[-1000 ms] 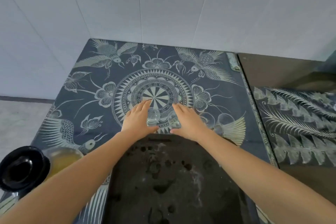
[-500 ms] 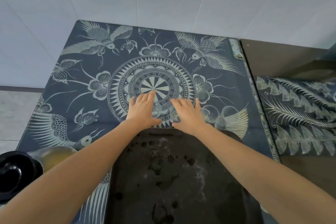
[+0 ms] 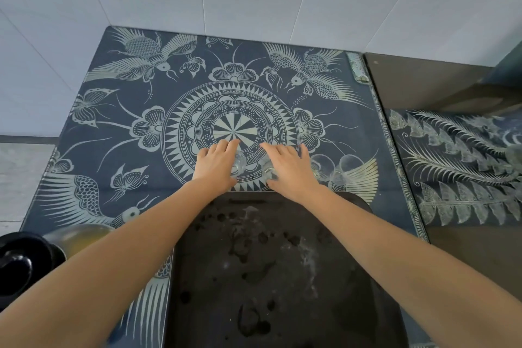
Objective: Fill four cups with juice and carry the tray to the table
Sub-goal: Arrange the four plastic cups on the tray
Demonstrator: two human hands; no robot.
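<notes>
Two clear glass cups stand on the patterned blue tabletop [image 3: 118,127], just beyond the dark tray [image 3: 282,277]. My left hand [image 3: 216,167] wraps round the left cup [image 3: 240,165]. My right hand [image 3: 289,171] wraps round the right cup [image 3: 267,171], which it largely hides. Two more empty clear cups [image 3: 320,164] [image 3: 348,165] stand side by side right of my right hand. At the lower left, partly behind my left forearm, stands a juice jug [image 3: 82,237] with yellow juice and a black lid [image 3: 19,263].
The tray's surface is wet and spotted. White tiled walls close off the tabletop at the back and left. To the right sit a brown counter [image 3: 423,79] and a second patterned panel [image 3: 466,167].
Both hands stay on the two cups, with the fingers spreading slightly. The view has tilted, so the table's far edge sits higher in the frame and the jug lies nearer the bottom left corner.
</notes>
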